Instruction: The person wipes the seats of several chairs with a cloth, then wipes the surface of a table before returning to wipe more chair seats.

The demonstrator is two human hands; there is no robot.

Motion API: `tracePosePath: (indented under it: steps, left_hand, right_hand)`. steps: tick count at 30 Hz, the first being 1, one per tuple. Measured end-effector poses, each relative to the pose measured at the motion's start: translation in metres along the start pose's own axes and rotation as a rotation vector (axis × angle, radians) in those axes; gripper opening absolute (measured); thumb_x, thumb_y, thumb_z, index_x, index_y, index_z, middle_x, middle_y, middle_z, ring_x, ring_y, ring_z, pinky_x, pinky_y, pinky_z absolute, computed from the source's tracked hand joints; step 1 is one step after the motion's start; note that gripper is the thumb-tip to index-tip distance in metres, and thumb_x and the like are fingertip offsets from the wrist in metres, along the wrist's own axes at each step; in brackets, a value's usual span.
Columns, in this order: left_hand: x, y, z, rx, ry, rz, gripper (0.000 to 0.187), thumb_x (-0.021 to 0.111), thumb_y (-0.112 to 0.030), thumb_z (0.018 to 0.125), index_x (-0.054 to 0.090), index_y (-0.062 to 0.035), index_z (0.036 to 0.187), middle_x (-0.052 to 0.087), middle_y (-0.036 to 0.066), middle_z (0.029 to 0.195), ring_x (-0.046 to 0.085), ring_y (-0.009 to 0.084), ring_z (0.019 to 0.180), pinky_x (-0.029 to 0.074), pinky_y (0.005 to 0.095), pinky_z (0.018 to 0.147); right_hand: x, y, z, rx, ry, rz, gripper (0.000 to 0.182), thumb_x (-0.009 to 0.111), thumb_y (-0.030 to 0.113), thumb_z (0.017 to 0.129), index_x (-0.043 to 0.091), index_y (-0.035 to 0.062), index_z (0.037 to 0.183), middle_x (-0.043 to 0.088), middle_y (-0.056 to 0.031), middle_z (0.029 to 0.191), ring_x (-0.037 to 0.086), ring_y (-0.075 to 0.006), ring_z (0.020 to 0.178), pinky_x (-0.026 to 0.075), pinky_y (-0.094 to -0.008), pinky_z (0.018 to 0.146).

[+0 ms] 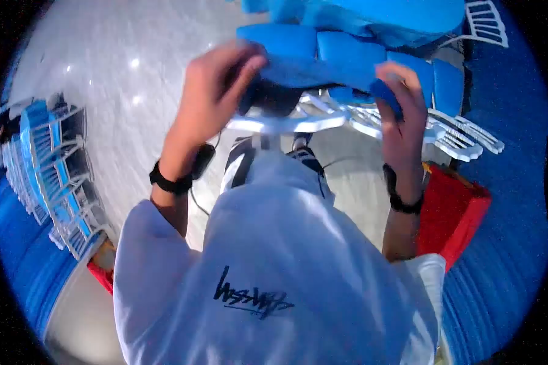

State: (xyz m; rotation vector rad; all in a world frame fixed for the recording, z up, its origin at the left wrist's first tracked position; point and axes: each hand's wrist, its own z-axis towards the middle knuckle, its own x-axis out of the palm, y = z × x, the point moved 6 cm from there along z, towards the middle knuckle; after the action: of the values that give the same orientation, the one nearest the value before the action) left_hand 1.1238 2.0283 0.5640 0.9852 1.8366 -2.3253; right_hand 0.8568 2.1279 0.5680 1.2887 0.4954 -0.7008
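A blue piece of cloth (pixel 323 73) with a dark underside stretches between my hands, above a row of white chairs. Fingers curled, my left hand (pixel 216 82) grips its left end. At the other end my right hand (pixel 403 94) is closed round a bunched part of the same cloth, and motion blurs its fingertips a little. Just beneath the cloth shows a white chair back (pixel 286 125). Beyond it, blue seat pads (pixel 350 52) line up side by side. Whether the cloth touches a chair is hidden from me.
A table draped in blue (pixel 402 18) stands at the top. Several white chairs (pixel 58 164) line the left side. More white chair backs (pixel 456 137) lie to the right, near a red-covered object (pixel 447 213). Blue drapes (pixel 505 261) hang at the right edge.
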Motion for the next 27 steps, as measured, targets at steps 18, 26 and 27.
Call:
tracePosePath:
  steps: [18, 26, 27]
  left_hand:
    - [0.104, 0.176, -0.118, -0.142, 0.542, 0.579, 0.054, 0.075, -0.032, 0.088, 0.059, -0.0202, 0.138, 0.061, 0.012, 0.138, 0.051, 0.0372, 0.137, 0.034, 0.0595, 0.113]
    - [0.11, 0.228, -0.085, -0.051, 0.678, 0.186, 0.042, 0.075, -0.028, 0.086, 0.065, -0.0143, 0.125, 0.068, 0.011, 0.127, 0.061, 0.0321, 0.124, 0.047, 0.0464, 0.105]
    - [0.109, 0.232, -0.076, -0.096, 0.668, 0.134, 0.04, 0.075, -0.027, 0.087, 0.066, -0.0134, 0.123, 0.068, 0.012, 0.126, 0.061, 0.033, 0.124, 0.048, 0.0453, 0.104]
  right_hand:
    - [0.226, -0.086, -0.077, -0.106, 1.006, -0.21, 0.077, 0.068, 0.044, 0.097, 0.037, 0.0042, 0.155, 0.058, -0.024, 0.134, 0.054, -0.0412, 0.13, 0.04, -0.0531, 0.11]
    - [0.268, -0.127, -0.034, 0.139, 1.453, -0.08, 0.036, 0.063, 0.031, 0.101, 0.064, 0.0082, 0.129, 0.07, -0.0202, 0.099, 0.068, -0.0407, 0.099, 0.054, -0.0495, 0.081]
    - [0.272, -0.153, -0.034, 0.078, 1.324, 0.009, 0.031, 0.059, 0.02, 0.1, 0.066, 0.0085, 0.128, 0.07, -0.0193, 0.108, 0.069, -0.0392, 0.098, 0.055, -0.0485, 0.084]
